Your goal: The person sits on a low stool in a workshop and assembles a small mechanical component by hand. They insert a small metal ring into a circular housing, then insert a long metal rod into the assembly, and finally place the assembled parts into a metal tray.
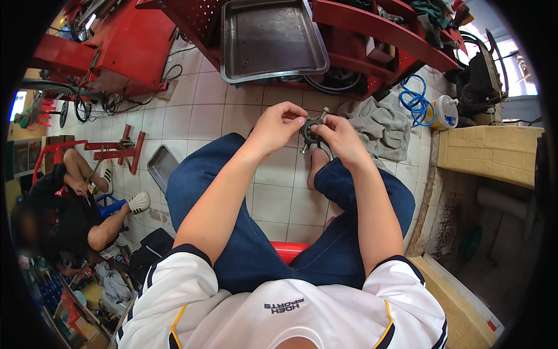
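Observation:
A small dark round metal part (310, 135) with bolts sticking out of its rim is held up between my knees. My right hand (344, 138) grips it from the right, thumb and fingers closed on its edge. Just left of it, my left hand (275, 128) is closed, with thumb and forefinger pinched together beside the part. What that pinch holds, if anything, is too small to tell. One bolt points up near my right fingertips, another toward the lower left. Below the part, my foot shows on the tiled floor (273, 200).
A metal tray (270, 43) sits ahead by a red workbench (372, 29). A grey cloth (381, 128), a blue hose (414, 99) and a white bucket (446, 110) lie to the right. At left are a smaller tray (163, 166), a red stand (119, 152) and a seated person (70, 198).

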Available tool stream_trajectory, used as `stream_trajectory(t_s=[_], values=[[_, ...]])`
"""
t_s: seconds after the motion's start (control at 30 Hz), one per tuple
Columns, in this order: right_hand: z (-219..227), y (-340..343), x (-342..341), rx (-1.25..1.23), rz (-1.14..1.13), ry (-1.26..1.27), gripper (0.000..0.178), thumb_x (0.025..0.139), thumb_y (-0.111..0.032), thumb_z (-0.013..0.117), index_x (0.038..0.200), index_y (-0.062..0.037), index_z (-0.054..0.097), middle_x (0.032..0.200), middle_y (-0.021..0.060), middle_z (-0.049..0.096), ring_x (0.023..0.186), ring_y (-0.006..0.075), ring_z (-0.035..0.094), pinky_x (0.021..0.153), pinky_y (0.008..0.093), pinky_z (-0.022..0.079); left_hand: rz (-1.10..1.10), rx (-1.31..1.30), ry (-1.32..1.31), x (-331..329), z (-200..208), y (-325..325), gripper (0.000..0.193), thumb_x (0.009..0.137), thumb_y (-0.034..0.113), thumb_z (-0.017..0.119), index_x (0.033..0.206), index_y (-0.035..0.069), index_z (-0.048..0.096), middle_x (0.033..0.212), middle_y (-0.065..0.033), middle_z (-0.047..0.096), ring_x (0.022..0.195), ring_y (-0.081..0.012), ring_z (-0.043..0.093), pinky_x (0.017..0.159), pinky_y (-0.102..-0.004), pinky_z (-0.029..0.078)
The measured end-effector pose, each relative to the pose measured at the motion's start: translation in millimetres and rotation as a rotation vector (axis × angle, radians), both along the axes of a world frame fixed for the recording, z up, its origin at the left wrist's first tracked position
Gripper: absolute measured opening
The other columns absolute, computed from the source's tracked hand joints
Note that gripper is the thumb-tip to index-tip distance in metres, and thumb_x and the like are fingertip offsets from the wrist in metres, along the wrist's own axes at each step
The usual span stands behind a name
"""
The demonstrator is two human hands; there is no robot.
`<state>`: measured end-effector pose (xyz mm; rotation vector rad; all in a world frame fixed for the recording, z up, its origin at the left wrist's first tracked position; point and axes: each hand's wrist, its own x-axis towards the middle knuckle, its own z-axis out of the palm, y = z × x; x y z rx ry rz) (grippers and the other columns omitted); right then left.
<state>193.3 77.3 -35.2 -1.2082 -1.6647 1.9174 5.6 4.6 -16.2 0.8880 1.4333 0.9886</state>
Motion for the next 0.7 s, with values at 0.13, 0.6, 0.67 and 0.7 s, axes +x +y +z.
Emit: stream_trajectory(t_s=[0.13, 0.6, 0.67, 0.7], values=[[2.3, -3.7, 2.3, -0.011, -0.023, -0.013, 0.02, 0.092, -0.016, 0.069, 0.081, -0.0005, 0.061, 0.076, -0.0025, 0.056, 0.073, 0.0067, 0.047, 0.065, 0.026, 0.039, 0.106, 0.11, -0.093, 3.5, 3.9, 1.2, 0.021, 0.096, 0.008, 0.067, 0.115, -0.001, 0.065, 0.11, -0.0077, 0.068, 0.103, -0.0145, 0.064, 0.091, -0.0279, 0.049], [8.0, -1.9, 1.4, -0.009, -0.014, -0.005, 0.02, 0.092, -0.017, 0.069, 0.084, 0.0008, 0.064, 0.077, -0.0017, 0.059, 0.074, 0.0069, 0.048, 0.067, 0.0257, 0.04, 0.095, -0.084, -0.042, 2.2, 0.5, 4.2, 0.023, 0.092, -0.001, 0.064, 0.114, -0.001, 0.062, 0.108, -0.0076, 0.067, 0.107, -0.0138, 0.062, 0.091, -0.0276, 0.05], [8.9, -2.9, -0.1, 0.0, -0.011, 0.004, 0.02, 0.092, -0.017, 0.069, 0.082, 0.0004, 0.063, 0.076, -0.0019, 0.058, 0.073, 0.0067, 0.048, 0.067, 0.0257, 0.04, 0.076, -0.051, -0.099, 1.9, -2.9, 2.1, 0.025, 0.091, -0.001, 0.065, 0.116, -0.001, 0.062, 0.11, -0.0081, 0.067, 0.107, -0.0143, 0.062, 0.092, -0.0277, 0.05], [8.7, -2.6, -0.2, 0.003, -0.012, -0.008, 0.02, 0.092, -0.016, 0.069, 0.082, 0.0003, 0.063, 0.076, -0.002, 0.058, 0.073, 0.0066, 0.048, 0.066, 0.0258, 0.039, 0.085, 0.015, -0.145, 1.8, -3.8, 0.1, 0.025, 0.092, 0.001, 0.065, 0.116, -0.001, 0.061, 0.11, -0.0085, 0.066, 0.106, -0.0145, 0.062, 0.092, -0.0276, 0.05]])
